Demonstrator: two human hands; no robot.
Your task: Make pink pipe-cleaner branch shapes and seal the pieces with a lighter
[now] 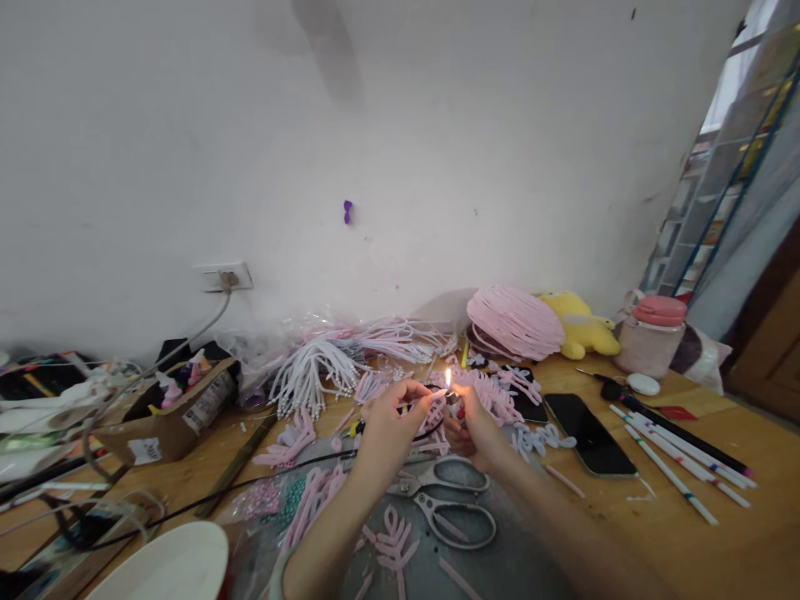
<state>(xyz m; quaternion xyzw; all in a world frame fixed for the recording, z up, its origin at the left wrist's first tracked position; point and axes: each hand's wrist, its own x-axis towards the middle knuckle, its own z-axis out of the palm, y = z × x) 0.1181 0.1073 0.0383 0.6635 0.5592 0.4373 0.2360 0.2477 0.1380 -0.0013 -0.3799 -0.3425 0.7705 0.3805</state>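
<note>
My left hand (pixel 395 421) pinches a thin pale pink piece (pixel 437 394) between thumb and fingertips. Right beside it, my right hand (pixel 475 429) is closed around a lighter (pixel 451 402), and its flame (pixel 447 377) burns upright near the tip of the pink piece. Much of the lighter is hidden by the fingers. Below both hands, large scissors (pixel 431 493) lie on a grey mat (pixel 493 558). A branched pink fuzzy piece (pixel 393 542) rests on the mat, and pink fuzzy loops (pixel 493 396) are heaped behind my right hand.
A black phone (pixel 591 435) and several white sticks (pixel 672 467) lie at the right. Behind stand a pink-lidded jar (pixel 653 333), a yellow plush toy (pixel 581 325) and a pink coil (pixel 516 323). White stems (pixel 318 371), an open cardboard box (pixel 181 417) and a white plate (pixel 168 567) are left.
</note>
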